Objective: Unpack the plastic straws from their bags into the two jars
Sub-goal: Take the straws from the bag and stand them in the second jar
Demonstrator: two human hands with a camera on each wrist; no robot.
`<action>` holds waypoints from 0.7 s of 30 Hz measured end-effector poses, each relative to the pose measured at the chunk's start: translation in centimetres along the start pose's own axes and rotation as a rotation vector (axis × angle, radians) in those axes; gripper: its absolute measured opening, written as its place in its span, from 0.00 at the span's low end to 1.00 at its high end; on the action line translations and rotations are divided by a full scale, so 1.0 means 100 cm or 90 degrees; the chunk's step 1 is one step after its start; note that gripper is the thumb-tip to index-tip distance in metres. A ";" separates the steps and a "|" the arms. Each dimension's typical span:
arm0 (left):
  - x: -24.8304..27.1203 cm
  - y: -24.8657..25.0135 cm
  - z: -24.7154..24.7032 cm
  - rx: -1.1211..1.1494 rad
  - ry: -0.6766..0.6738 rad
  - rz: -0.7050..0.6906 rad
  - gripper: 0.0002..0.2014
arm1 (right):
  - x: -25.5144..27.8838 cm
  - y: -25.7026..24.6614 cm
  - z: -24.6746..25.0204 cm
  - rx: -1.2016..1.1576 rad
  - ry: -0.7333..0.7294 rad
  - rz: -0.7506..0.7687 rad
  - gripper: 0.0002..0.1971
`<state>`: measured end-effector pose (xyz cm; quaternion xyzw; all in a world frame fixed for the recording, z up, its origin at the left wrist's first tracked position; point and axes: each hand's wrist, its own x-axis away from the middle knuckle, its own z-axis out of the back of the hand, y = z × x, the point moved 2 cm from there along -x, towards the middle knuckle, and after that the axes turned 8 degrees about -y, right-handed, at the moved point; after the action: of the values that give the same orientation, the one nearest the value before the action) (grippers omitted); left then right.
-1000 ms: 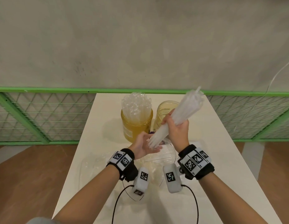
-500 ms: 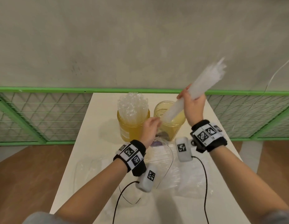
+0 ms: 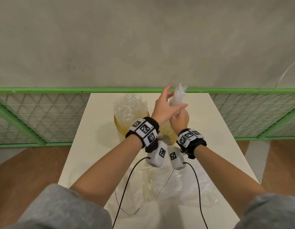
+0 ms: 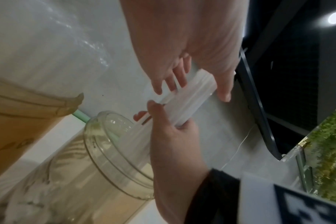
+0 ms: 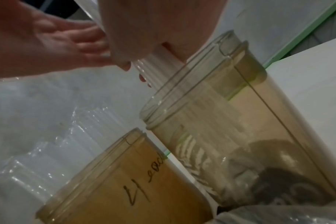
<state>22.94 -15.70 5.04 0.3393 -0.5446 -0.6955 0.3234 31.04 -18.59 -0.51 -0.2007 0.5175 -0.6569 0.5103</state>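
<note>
My right hand grips a bundle of clear straws around its middle and holds it nearly upright. The bundle's lower end dips into the mouth of the right jar, a clear yellowish jar. My left hand is beside the bundle's top with fingers spread and thumb on the other side, not clasping it. The left jar stands next to it, packed with straws.
Empty clear plastic bags lie crumpled on the white table in front of the jars, under my forearms. Two black cables run from the wrist cameras. A green mesh fence stands behind the table.
My right hand lifted the bundle off my left palm, swung it upright and lowered it over the right jar. My left hand rose from table height to the bundle's top.
</note>
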 end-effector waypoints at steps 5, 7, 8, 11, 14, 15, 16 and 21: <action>-0.002 -0.012 -0.010 -0.053 0.056 0.023 0.23 | -0.005 0.003 -0.005 0.034 -0.018 -0.022 0.13; -0.002 -0.017 -0.011 -0.060 0.070 0.023 0.21 | -0.007 0.003 -0.005 0.050 -0.028 -0.019 0.13; -0.001 -0.018 -0.011 -0.063 0.072 0.023 0.21 | -0.007 0.001 -0.005 0.052 -0.036 -0.023 0.14; 0.000 -0.017 -0.009 -0.065 0.081 0.026 0.29 | -0.005 0.002 -0.002 0.051 -0.090 -0.058 0.30; 0.004 -0.012 -0.005 -0.053 0.084 -0.012 0.44 | 0.010 0.001 0.005 0.008 -0.138 -0.065 0.58; 0.009 -0.007 -0.003 -0.057 0.091 -0.045 0.46 | 0.018 -0.001 0.009 -0.013 -0.143 -0.056 0.63; 0.016 -0.003 0.000 -0.072 0.099 -0.090 0.46 | 0.027 -0.004 0.014 -0.011 -0.138 -0.044 0.66; 0.074 -0.036 0.011 -0.160 0.097 -0.143 0.12 | 0.087 -0.001 0.022 0.121 -0.002 0.116 0.26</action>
<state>17.58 -20.47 0.81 0.4064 -0.3862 -0.7621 0.3240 29.27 -27.31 -1.83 -0.1046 0.4686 -0.6534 0.5852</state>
